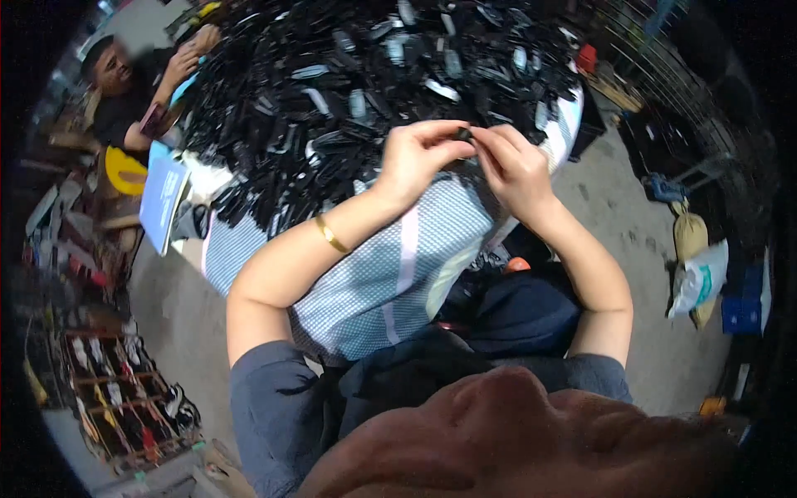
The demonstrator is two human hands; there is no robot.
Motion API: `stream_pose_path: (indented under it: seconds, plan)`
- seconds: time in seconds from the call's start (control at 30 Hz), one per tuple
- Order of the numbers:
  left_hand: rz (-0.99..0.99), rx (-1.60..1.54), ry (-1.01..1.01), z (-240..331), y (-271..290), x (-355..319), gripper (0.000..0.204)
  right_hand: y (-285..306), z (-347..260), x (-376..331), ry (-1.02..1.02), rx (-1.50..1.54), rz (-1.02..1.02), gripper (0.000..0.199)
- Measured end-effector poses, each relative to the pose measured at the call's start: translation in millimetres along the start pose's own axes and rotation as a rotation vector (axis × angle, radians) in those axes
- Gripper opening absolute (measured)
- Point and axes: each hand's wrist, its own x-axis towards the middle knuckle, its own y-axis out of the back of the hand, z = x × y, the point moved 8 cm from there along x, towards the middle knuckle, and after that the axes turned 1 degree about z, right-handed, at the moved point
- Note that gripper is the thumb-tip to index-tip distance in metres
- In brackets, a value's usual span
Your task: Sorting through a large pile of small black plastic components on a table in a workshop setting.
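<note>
My left hand (413, 162) and my right hand (519, 172) meet near the front edge of a large heap. Both pinch a small dark piece (466, 134) between their fingertips; most of it is hidden by the fingers, so its exact shape cannot be made out. The heap of glossy black, elongated plastic-looking pieces (332, 108) lies just beyond my hands. Beneath it spreads a grey-and-white woven cloth (378, 274) with pale stripes, which hangs down toward my lap. A gold bangle (331, 235) circles my left wrist.
Across the heap at the far left, a person (137, 91) has both hands raised at its edge. A blue booklet (163, 199) and a yellow object (126, 171) are at the left. A divided rack (124, 390) stands lower left. Sacks (701, 274) rest on the right floor.
</note>
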Motion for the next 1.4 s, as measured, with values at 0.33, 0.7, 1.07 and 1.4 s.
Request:
stream_pose_path:
  seconds: [0.33,0.7,1.07,1.4]
  plan:
    - [-0.103,-0.140,-0.050,2,-3,3,0.024,-31,40,-25,-0.709,0.662,-0.303,0.028]
    - [-0.146,-0.162,-0.081,9,-5,3,0.021,-12,7,-9,-0.165,0.193,-0.089,0.015]
    - [0.076,0.598,-0.376,55,45,23,0.020,-21,1,-47,-0.198,0.382,-1.249,0.028]
    - [0.102,1.058,-0.662,71,20,-2,0.014,-40,9,-15,0.041,-0.270,-0.531,0.028]
